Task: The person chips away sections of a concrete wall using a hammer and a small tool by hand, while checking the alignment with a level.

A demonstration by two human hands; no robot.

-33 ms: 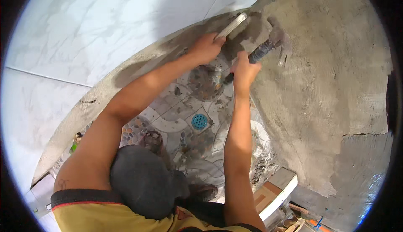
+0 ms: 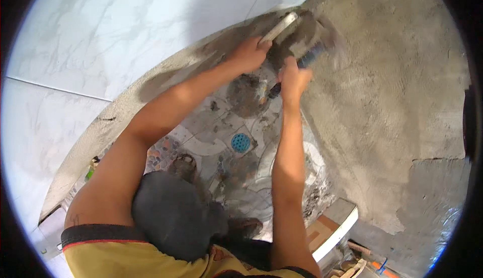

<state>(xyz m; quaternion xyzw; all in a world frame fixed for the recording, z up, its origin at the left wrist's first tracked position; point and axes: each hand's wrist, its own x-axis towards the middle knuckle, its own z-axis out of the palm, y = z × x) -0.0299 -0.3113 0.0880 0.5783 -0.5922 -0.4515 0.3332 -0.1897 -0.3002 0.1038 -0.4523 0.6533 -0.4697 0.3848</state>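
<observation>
My left hand [image 2: 249, 55] is closed round a pale, flat, narrow bar [image 2: 279, 29], whose far end points up into the corner where the tiled wall meets the rough cement wall. Its lower end is hidden in my fist. To the right, my right hand [image 2: 295, 79] grips a hammer [image 2: 310, 56] by its dark, wrapped handle. The handle's butt sticks out below my fist. The hammer's head, smeared by motion, is close beside the cement wall [image 2: 382, 91]; whether it touches cannot be made out.
Below my hands lies a dirty patterned floor with a round blue drain cover [image 2: 240, 142]. White marbled tiles [image 2: 100, 36] cover the left wall. A white-edged ledge with a brown piece [image 2: 322, 230] stands at lower right, near loose debris [image 2: 354, 268] and an orange-handled tool [image 2: 385, 272].
The hammer's head has gone from fairly sharp to blurred, and my right hand has shifted slightly upward. My left hand and the pale bar have barely moved.
</observation>
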